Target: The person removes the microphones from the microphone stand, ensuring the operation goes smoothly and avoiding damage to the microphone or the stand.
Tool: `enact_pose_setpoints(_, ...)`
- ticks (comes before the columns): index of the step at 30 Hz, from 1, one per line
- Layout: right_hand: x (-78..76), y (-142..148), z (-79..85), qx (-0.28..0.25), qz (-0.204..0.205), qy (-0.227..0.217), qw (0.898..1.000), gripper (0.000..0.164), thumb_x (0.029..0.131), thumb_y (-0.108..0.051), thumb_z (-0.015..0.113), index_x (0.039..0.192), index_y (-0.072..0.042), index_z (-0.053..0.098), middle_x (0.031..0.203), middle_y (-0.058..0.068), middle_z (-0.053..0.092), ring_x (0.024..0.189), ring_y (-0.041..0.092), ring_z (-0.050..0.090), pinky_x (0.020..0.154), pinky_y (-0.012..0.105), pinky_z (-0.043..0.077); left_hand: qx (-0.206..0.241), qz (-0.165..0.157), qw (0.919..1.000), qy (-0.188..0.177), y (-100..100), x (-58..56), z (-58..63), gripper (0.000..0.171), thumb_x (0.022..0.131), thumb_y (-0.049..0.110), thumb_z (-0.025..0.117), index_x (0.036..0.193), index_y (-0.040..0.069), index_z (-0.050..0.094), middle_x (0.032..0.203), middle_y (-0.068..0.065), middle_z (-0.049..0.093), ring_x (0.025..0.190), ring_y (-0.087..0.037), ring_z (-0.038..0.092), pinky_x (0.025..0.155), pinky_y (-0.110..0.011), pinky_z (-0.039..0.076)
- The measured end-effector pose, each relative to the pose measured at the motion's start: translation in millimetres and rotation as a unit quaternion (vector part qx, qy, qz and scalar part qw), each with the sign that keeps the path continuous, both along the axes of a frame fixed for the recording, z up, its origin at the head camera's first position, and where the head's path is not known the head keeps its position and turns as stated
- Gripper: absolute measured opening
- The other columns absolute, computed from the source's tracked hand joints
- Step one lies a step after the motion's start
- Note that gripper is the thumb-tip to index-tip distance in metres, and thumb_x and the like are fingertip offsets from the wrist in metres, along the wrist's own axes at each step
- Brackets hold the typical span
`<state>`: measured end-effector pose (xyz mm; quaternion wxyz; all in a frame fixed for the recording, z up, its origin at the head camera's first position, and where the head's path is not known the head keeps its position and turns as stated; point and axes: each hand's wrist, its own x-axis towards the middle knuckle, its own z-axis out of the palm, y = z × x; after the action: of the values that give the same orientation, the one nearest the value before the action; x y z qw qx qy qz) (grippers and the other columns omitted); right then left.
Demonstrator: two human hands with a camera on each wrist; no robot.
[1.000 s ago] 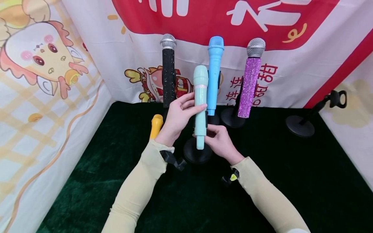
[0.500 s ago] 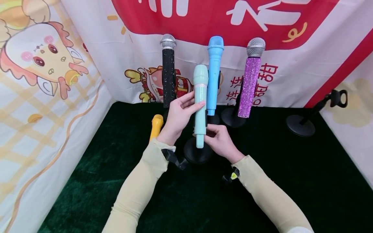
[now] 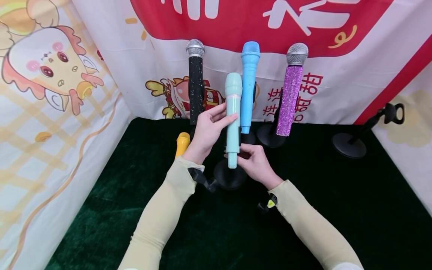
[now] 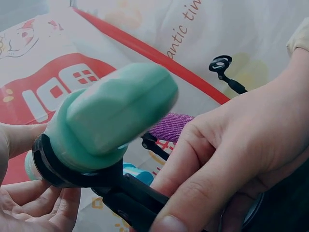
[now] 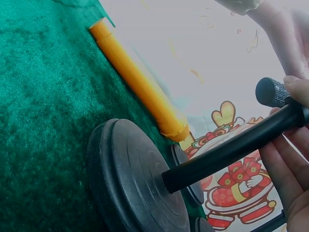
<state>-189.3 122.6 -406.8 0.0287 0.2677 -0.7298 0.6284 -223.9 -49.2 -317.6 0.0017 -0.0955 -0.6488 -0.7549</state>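
Observation:
A mint-green microphone [image 3: 233,123] stands upright in the black clip [image 4: 58,169] of a table stand with a round base [image 3: 230,176]. With thumb and fingers my left hand [image 3: 210,127] grips its body from the left side. Lower down, my right hand [image 3: 256,163] pinches the stand's neck [image 4: 130,198] just under the clip. From the right wrist view, its fingers curl round the upper end of the black pole [image 5: 231,147]. The microphone's tail end sticks out through the clip ring toward the left wrist camera.
Behind stand a black speckled microphone [image 3: 195,86], a blue microphone [image 3: 248,86] and a purple glitter microphone [image 3: 289,97], held up on stands. A yellow microphone [image 5: 140,82] lies on the green cloth [image 3: 111,210] at left. At far right is a stand [image 3: 349,145] with a bare clip.
The mint-green microphone has shifted slightly upward in the head view, and my left hand with it. My right hand stays at the stand's neck.

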Motion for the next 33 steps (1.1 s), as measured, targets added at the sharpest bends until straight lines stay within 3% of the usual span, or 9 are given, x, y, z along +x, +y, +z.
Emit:
enact_pose_setpoints(5,8.8,-2.6,14.2,-0.01,0.011,-0.003,1.0,0.018,0.094,0.004,0.071,0.111,0.008,0.073,0.103,0.02,0.073,0.097,0.036,0.072,0.085,0.035,0.059,0.001,0.0,1.0,0.001,0.4,-3.5,2.5,0.049,0.094,0.016,0.077,0.139,0.005,0.062,0.13,-0.008,0.067,0.115,-0.022,0.064,0.101,-0.036,0.05)
enact_pose_setpoints(11,-1.7,-1.3,-2.7,-0.021,0.012,-0.001,1.0,0.022,0.092,0.006,0.072,0.114,0.004,0.074,0.106,0.018,0.073,0.1,0.044,0.07,0.088,0.041,0.058,0.008,0.005,0.9999,0.004,1.7,-8.3,6.3,0.049,0.095,0.015,0.076,0.14,0.003,0.061,0.13,-0.008,0.067,0.115,-0.021,0.064,0.1,-0.036,0.051)
enact_pose_setpoints(19,-9.6,1.8,-10.9,-0.013,0.016,0.022,1.0,0.022,0.092,-0.006,0.077,0.112,0.003,0.074,0.107,0.023,0.072,0.097,0.025,0.073,0.086,0.043,0.059,0.014,0.001,0.9998,-0.013,2.6,-15.7,11.9,0.051,0.094,0.015,0.076,0.141,0.003,0.06,0.132,-0.008,0.065,0.118,-0.021,0.063,0.1,-0.033,0.051)
enact_pose_setpoints(28,-9.0,3.7,-7.7,-0.001,0.032,-0.02,0.999,0.023,0.094,-0.002,0.073,0.116,0.007,0.071,0.112,0.022,0.071,0.102,0.026,0.072,0.09,0.04,0.057,0.017,-0.026,0.999,-0.033,-1.1,-10.2,10.1,0.058,0.094,0.02,0.077,0.146,0.007,0.055,0.131,-0.007,0.065,0.119,-0.021,0.062,0.1,-0.035,0.051)
enact_pose_setpoints(33,-3.8,2.3,2.7,0.002,0.03,-0.028,0.999,0.023,0.093,0.0,0.073,0.115,0.008,0.071,0.112,0.023,0.071,0.101,0.026,0.072,0.09,0.042,0.057,0.003,-0.033,0.999,-0.03,-4.2,-5.6,8.5,0.058,0.093,0.021,0.078,0.145,0.01,0.056,0.13,-0.006,0.065,0.119,-0.022,0.061,0.101,-0.038,0.05)
